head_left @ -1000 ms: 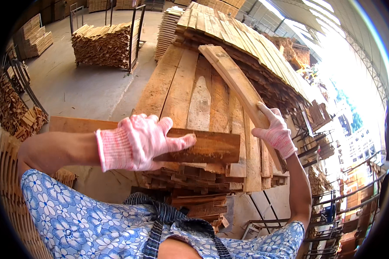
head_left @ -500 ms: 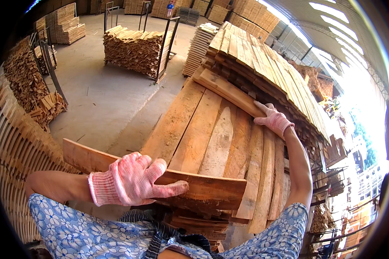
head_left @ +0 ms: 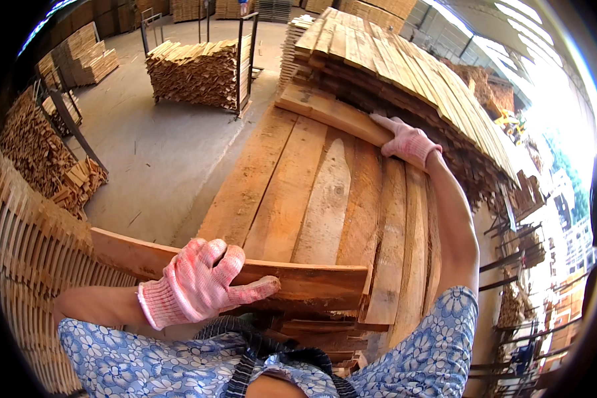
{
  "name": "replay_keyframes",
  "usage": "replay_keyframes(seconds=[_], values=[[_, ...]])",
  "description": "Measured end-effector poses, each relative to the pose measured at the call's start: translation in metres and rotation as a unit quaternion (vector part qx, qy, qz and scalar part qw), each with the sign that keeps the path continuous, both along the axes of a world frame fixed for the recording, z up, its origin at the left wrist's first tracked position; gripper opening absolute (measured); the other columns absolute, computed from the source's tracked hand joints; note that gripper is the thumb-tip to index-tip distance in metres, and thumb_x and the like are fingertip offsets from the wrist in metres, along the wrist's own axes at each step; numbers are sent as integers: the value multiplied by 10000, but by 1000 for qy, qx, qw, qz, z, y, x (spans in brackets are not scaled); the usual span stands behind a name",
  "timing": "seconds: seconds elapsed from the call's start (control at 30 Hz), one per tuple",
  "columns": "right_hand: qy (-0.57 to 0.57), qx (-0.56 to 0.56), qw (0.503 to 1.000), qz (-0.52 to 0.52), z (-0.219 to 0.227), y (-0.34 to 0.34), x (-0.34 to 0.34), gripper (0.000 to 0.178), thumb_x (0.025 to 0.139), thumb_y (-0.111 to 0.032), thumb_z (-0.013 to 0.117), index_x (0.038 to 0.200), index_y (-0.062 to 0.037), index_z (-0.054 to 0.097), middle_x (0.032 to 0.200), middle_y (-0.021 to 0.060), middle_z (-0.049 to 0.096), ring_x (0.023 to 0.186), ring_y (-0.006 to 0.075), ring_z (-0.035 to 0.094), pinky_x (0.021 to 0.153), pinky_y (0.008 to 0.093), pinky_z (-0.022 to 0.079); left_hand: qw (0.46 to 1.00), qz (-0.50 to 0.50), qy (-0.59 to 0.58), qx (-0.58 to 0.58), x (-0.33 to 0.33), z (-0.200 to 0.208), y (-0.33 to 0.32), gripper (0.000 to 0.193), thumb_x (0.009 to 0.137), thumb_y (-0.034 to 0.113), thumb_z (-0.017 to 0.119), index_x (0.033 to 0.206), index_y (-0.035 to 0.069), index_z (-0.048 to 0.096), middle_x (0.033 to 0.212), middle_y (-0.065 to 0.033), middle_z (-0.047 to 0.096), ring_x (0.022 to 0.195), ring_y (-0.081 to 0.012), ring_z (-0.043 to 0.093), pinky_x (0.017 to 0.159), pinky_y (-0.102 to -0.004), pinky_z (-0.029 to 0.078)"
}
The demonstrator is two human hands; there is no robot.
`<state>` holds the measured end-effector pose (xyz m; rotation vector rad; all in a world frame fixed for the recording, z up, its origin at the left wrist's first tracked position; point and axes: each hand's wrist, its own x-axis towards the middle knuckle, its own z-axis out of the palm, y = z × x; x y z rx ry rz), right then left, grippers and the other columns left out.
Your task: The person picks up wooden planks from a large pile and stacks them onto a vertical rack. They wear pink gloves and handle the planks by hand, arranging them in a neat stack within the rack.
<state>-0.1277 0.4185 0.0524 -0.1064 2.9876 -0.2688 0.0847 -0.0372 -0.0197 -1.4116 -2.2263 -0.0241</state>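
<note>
Now working beside a tall stack of boards (head_left: 381, 56) at one o'clock, over a lower pile (head_left: 328, 212) at the center. Has swung a thick plank (head_left: 335, 118), slanted across the pile a second ago, close along the tall stack's foot, baring more of the pile's top. Rests a half-open right hand (head_left: 406, 140) over the plank at two o'clock, with firmness impossible to tell; grips a thin board (head_left: 315, 286) at seven o'clock in a curled left hand (head_left: 202, 282).

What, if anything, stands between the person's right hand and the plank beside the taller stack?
Nothing visible except its pink knit glove: the right hand is on the plank, beside the taller board stack.
</note>
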Motion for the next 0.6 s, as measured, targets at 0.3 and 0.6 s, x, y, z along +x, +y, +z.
replay_keyframes(seconds=[0.3,0.6], values=[[123,78,989,18,-8,4,61,748,920,-399,666,1596,-399,346,1507,135,495,1308,386,568,1069,487,502,998,-37,-39,-24,11,17,8,779,620,326,908,1345,316,621,1179,-138,484,1011,-314,532,831,-467,496],[32,-14,972,-231,-30,93,262,745,958,-422,651,1621,-287,337,1589,163,449,1381,346,514,1168,425,438,957,-166,8,238,95,-45,92,754,782,668,788,1194,98,518,968,-78,429,762,-228,459,627,-360,440]])
